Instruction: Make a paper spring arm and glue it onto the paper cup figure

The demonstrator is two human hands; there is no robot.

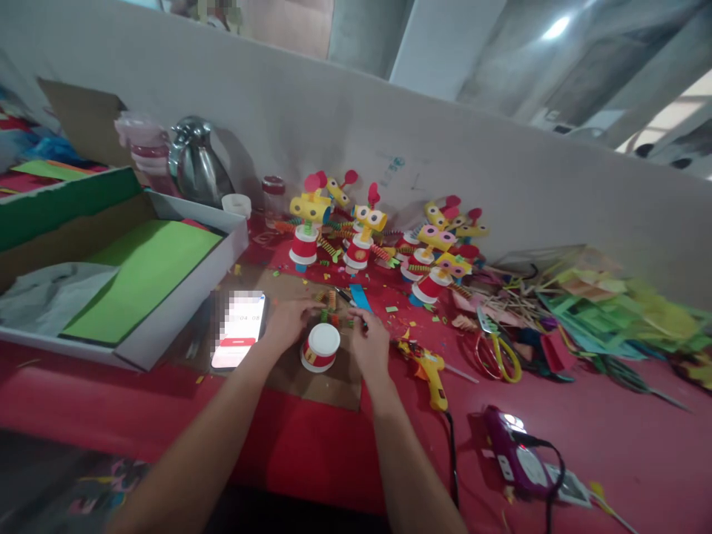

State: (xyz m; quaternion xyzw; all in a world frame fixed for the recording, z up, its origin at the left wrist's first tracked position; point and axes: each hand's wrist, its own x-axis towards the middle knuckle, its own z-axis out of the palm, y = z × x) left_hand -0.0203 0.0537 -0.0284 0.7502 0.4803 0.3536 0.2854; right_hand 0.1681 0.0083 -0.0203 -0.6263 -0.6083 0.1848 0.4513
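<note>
A small red and white paper cup (320,348) stands upside down on a brown cardboard mat (289,384), between my two hands. My left hand (289,323) is left of the cup, its fingers stretched toward orange and green folded paper strips (331,300) just behind the cup. Whether the fingertips touch the strips is unclear. To the right of the cup, my right hand (371,343) has its fingers curled in a pinch; what is in them is too small to make out. A dark pen (343,294) and a blue paper piece (360,298) lie beyond the hands.
Several yellow-headed paper-cup figures (359,252) stand along the wall. A lit phone (240,330) and an open box (127,345) are on the left. Rightward lie a yellow glue gun (434,378) with a cord, scissors (503,356), a purple device (520,456) and paper scraps (601,304).
</note>
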